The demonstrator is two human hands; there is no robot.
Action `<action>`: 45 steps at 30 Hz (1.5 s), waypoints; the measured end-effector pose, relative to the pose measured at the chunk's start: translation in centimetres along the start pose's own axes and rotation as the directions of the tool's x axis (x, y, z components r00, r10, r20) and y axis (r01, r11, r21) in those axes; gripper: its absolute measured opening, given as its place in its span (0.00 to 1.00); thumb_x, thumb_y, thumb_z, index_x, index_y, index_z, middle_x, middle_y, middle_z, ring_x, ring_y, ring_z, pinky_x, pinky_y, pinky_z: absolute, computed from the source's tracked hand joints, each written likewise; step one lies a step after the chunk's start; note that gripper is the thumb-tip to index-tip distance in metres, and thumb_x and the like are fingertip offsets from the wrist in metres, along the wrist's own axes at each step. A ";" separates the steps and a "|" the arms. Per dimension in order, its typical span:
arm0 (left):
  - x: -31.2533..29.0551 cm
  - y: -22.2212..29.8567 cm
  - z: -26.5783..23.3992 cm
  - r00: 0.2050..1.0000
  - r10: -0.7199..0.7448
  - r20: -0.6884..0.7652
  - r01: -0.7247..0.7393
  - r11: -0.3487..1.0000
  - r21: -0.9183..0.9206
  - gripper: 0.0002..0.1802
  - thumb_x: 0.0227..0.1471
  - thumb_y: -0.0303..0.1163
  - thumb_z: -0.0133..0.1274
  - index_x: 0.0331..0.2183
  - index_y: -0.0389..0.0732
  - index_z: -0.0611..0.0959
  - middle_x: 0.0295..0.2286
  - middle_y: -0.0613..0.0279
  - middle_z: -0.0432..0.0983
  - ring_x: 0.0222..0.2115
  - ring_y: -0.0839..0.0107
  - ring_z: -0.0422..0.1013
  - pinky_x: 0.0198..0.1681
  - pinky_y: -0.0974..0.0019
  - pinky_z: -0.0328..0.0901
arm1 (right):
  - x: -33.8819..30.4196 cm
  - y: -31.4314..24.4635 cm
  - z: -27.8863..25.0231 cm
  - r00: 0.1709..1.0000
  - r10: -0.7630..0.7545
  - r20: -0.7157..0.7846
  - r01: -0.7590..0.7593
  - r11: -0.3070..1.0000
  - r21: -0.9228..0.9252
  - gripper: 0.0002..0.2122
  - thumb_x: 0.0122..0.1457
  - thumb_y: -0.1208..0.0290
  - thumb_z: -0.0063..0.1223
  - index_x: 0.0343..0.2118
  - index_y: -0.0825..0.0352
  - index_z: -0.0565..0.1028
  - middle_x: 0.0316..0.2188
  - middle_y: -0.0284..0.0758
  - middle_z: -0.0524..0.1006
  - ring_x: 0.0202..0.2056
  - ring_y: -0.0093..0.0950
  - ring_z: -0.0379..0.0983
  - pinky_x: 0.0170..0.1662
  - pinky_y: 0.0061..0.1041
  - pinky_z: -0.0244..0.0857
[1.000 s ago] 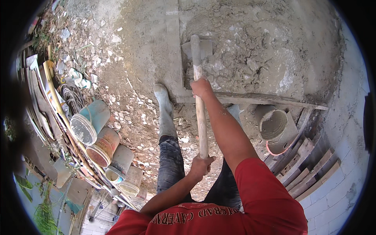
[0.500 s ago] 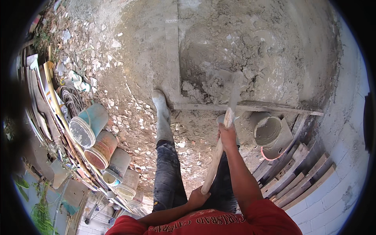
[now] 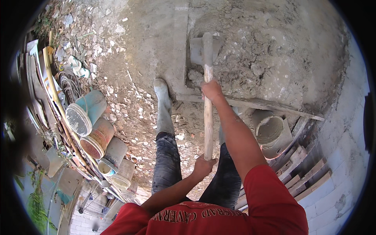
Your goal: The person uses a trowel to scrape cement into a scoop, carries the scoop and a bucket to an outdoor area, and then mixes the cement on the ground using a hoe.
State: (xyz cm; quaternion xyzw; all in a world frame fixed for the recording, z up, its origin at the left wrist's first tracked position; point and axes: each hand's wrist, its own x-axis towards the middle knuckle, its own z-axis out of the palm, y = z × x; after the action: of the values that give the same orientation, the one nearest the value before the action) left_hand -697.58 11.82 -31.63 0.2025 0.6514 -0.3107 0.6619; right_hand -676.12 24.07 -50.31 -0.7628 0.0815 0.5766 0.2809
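I hold a long-handled hoe by its pale wooden shaft, which points almost straight away from me. My right hand wraps around the shaft partway along, above the front board. Closer to my body, my left hand is closed on the butt end. The hoe's grey blade shows at both sides of the far end of the shaft. It rests at the left part of a bed of wet grey mortar; whether its edge is sunk in cannot be made out.
A wooden board edges the mortar on my side. A grey bucket stands right of my legs, by stacked planks and a pale wall. Several buckets line the left, beside rubble. My left boot stands near the mortar.
The hoe has swung left and farther from me, its shaft turning from slanted to nearly straight. Both my hands have moved forward with it, the right one also to the left.
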 end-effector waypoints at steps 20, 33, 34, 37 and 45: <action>-12.0 0.7 5.9 0.993 -0.008 0.122 -0.019 0.975 0.221 0.25 0.50 0.37 0.65 0.45 0.36 0.73 0.22 0.64 0.73 0.17 0.73 0.69 0.20 0.66 0.65 | -6.3 6.5 -9.3 0.949 0.135 0.283 -0.273 0.800 0.534 0.10 0.60 0.67 0.58 0.31 0.67 0.70 0.19 0.30 0.69 0.17 0.23 0.67 0.20 0.28 0.66; -0.4 1.8 -2.3 0.901 0.426 0.077 -0.413 0.790 0.453 0.26 0.48 0.38 0.64 0.46 0.34 0.80 0.33 0.46 0.82 0.35 0.58 0.79 0.41 0.57 0.70 | -7.7 -4.2 -8.1 0.937 -0.272 -0.220 0.341 0.855 0.392 0.13 0.61 0.70 0.56 0.39 0.71 0.65 0.18 0.32 0.68 0.14 0.22 0.66 0.15 0.25 0.63; 0.7 3.1 -2.9 0.878 0.479 0.023 -0.438 0.781 0.445 0.24 0.48 0.38 0.64 0.43 0.32 0.80 0.29 0.47 0.81 0.29 0.63 0.78 0.34 0.58 0.71 | -6.3 -6.6 -6.3 0.940 -0.276 -0.203 0.334 0.867 0.369 0.16 0.59 0.69 0.56 0.40 0.76 0.65 0.17 0.35 0.71 0.14 0.24 0.69 0.17 0.26 0.66; 1.6 6.2 -4.8 0.923 0.379 -0.068 -0.330 0.870 0.365 0.20 0.48 0.37 0.64 0.37 0.30 0.78 0.21 0.54 0.76 0.19 0.70 0.72 0.22 0.61 0.67 | -1.0 -9.6 -2.2 0.965 -0.242 -0.097 0.259 0.931 0.257 0.15 0.57 0.69 0.54 0.38 0.77 0.67 0.18 0.36 0.72 0.15 0.26 0.70 0.19 0.29 0.70; -2.8 0.0 -4.8 0.976 0.171 -0.132 -0.163 0.984 0.065 0.14 0.49 0.30 0.61 0.33 0.36 0.72 0.16 0.66 0.67 0.12 0.77 0.64 0.15 0.69 0.59 | 0.8 1.8 5.3 0.984 0.047 0.171 -0.085 0.971 0.222 0.10 0.56 0.72 0.51 0.24 0.75 0.71 0.17 0.38 0.72 0.16 0.30 0.72 0.20 0.33 0.72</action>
State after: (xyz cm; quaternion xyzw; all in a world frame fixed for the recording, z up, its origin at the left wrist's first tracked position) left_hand -701.03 15.50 -29.17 0.2950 0.6674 -0.2568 0.6337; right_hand -681.09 25.45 -52.59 -0.6720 0.1492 0.6337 0.3530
